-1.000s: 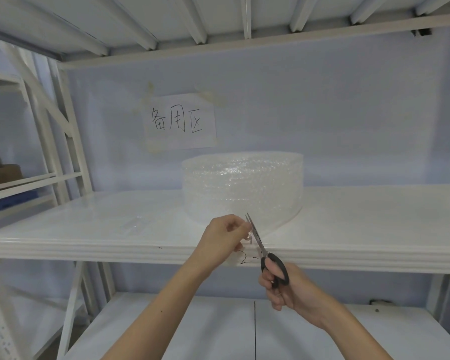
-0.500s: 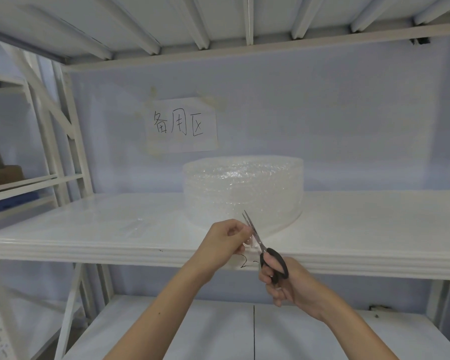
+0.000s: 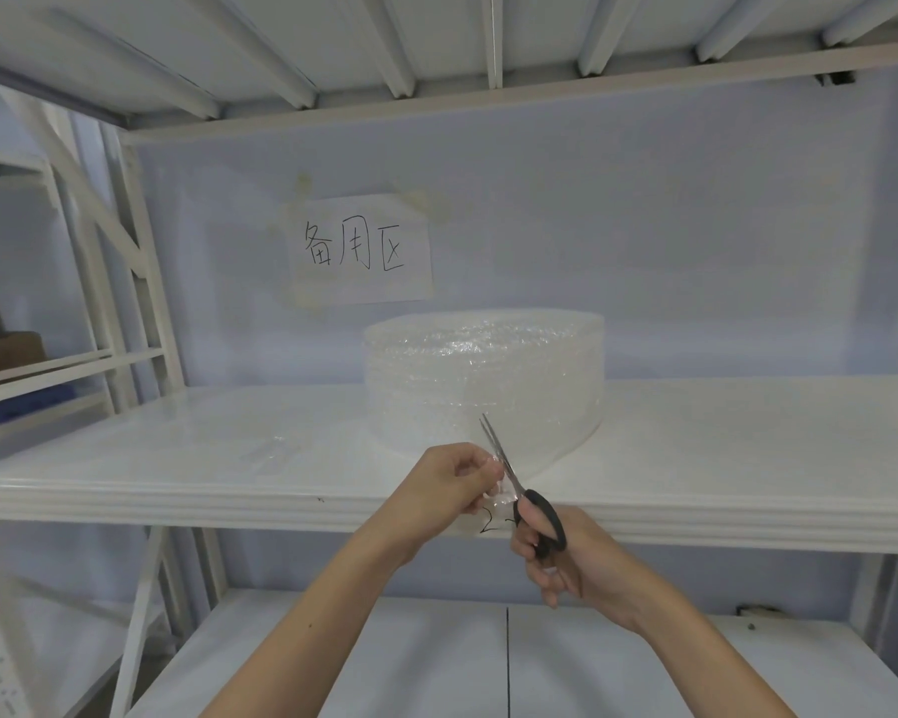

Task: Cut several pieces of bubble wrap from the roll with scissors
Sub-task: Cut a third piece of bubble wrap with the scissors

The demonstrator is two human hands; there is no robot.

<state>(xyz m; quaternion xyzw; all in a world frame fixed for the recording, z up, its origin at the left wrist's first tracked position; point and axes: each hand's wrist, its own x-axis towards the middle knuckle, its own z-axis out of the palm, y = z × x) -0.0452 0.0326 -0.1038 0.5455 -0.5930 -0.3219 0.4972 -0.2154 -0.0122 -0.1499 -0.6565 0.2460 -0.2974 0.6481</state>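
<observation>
A white metal shelf (image 3: 177, 458) runs across in front of the person, its front lip passing just behind both hands. On the wall above and beyond the hands, a taped paper sign (image 3: 364, 249) carries three handwritten characters. The roll of bubble wrap (image 3: 483, 375) sits flat on the shelf, directly past the hands, and its loose end (image 3: 527, 453) trails forward to the shelf lip, where the hands meet it.

The right hand (image 3: 576, 557), below and to the right of that loose end, is curled through the black handles of the scissors (image 3: 519, 489). The blades point up and away toward the roll and look nearly closed on the sheet. The left hand (image 3: 452, 484) sits just left of the blades, its fingertips pinched on the edge of the sheet, holding it taut beside the cut.

Compared with a second ago, little has changed: the grip of each hand is the same and the roll has not moved. The blade tips now stand a little further into the wrap, nearer the roll. A faint clear strip (image 3: 270, 453) lies on the shelf well left of the left hand; I cannot tell what it is.
</observation>
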